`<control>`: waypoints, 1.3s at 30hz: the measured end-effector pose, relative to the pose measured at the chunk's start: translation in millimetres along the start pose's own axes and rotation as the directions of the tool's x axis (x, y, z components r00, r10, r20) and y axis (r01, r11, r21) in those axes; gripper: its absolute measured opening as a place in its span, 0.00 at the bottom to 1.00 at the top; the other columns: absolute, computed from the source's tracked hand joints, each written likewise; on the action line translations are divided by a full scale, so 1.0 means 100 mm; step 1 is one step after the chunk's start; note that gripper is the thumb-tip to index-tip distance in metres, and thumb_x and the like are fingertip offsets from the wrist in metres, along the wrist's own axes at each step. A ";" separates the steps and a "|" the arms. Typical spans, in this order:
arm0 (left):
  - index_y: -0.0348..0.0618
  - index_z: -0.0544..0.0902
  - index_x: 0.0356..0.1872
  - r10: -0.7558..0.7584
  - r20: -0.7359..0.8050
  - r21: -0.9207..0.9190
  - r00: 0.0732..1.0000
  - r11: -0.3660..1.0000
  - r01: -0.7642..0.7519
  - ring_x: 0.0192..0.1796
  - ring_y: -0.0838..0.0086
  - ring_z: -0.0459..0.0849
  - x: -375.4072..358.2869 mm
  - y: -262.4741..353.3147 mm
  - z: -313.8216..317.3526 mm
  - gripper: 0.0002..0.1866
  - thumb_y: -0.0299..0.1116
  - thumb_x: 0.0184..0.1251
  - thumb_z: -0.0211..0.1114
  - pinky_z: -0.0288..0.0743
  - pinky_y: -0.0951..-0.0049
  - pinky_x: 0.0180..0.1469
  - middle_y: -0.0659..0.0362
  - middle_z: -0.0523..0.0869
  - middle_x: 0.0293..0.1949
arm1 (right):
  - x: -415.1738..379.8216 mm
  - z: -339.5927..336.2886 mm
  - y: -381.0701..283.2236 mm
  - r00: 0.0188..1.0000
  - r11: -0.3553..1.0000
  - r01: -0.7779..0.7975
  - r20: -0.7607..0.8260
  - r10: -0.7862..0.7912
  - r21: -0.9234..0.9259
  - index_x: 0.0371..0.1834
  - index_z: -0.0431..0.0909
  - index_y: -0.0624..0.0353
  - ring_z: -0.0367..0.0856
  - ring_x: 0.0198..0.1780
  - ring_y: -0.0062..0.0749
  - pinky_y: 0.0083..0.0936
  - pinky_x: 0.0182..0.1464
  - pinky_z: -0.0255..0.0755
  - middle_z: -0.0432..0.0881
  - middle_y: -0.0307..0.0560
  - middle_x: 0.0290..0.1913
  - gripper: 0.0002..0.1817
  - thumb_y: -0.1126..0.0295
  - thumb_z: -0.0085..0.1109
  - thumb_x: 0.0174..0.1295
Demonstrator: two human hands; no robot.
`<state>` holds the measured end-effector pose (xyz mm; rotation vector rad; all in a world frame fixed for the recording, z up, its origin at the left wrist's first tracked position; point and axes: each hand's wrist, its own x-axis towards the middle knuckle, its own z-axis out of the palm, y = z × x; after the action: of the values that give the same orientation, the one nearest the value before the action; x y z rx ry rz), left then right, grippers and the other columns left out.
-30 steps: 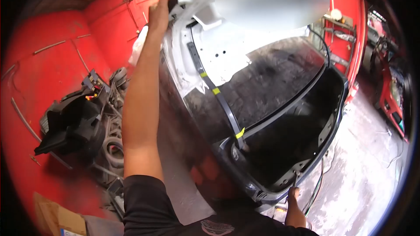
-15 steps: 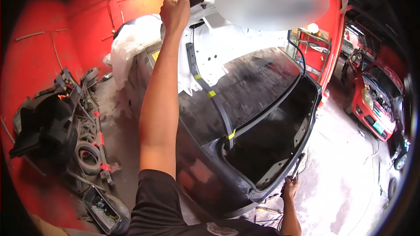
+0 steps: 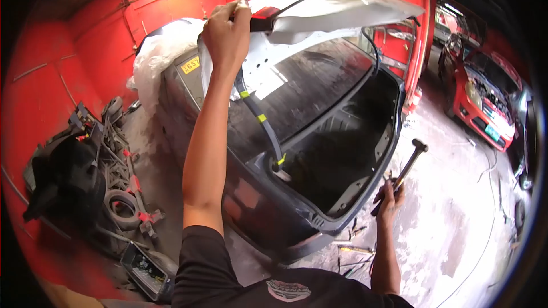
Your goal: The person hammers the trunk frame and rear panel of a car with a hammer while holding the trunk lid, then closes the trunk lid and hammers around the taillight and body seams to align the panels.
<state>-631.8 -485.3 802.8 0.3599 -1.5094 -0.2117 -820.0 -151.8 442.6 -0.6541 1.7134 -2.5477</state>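
My left hand [image 3: 226, 37] is raised, its fingers closed over the near corner of the lifted white trunk lid [image 3: 342, 18]. In my right hand [image 3: 389, 199], beside the car's rear corner, is a hammer [image 3: 409, 166] gripped by its handle with its head pointing up. Under the lid lies the open trunk [image 3: 337, 154] of a dark, patchy car [image 3: 251, 194]. A black hinge arm [image 3: 268, 128] with yellow tape joins the lid to the body.
Several tools [image 3: 357, 249] lie on the floor behind the bumper. Metal parts and a tire [image 3: 121, 209] are heaped along the red wall at left, near a grey bin [image 3: 147, 274]. A red car [image 3: 485, 97] stands at right, with a cable on the floor.
The lid has swung lower and now appears nearly edge-on, with my left hand still on it. My right hand has lifted away from the bumper, bringing the hammer into plain sight.
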 end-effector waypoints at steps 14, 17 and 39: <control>0.36 0.89 0.51 0.450 0.122 -0.077 0.884 0.893 -0.444 0.50 0.55 0.86 -1.87 0.79 0.09 0.16 0.29 0.63 0.65 0.78 0.59 0.55 0.50 0.88 0.48 | -0.04 -0.80 -1.02 0.994 0.992 0.047 -0.105 -0.035 0.119 0.68 0.56 0.59 0.86 0.29 0.36 0.25 0.20 0.77 0.84 0.61 0.48 0.25 0.61 0.54 0.79; 0.38 0.88 0.51 0.484 0.143 -0.070 0.863 0.875 -0.479 0.51 0.53 0.85 -2.15 0.82 0.12 0.18 0.30 0.60 0.66 0.75 0.52 0.63 0.51 0.87 0.49 | -0.10 -0.88 -1.00 0.998 0.995 0.001 -0.066 0.006 0.103 0.68 0.59 0.59 0.87 0.29 0.36 0.24 0.20 0.77 0.84 0.61 0.49 0.24 0.58 0.55 0.79; 0.43 0.90 0.53 0.497 0.442 -0.064 0.746 0.847 -0.527 0.54 0.55 0.83 -2.98 0.95 -0.07 0.19 0.32 0.58 0.71 0.70 0.51 0.67 0.50 0.86 0.52 | -0.30 -1.26 -0.21 0.965 0.962 -0.247 -0.063 0.255 0.115 0.59 0.70 0.60 0.73 0.23 0.18 0.17 0.23 0.66 0.78 0.38 0.30 0.22 0.70 0.71 0.67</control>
<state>-649.8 -290.6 559.1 -0.0805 -2.0155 0.2165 -830.2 -24.7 411.0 -0.3138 1.5530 -2.4923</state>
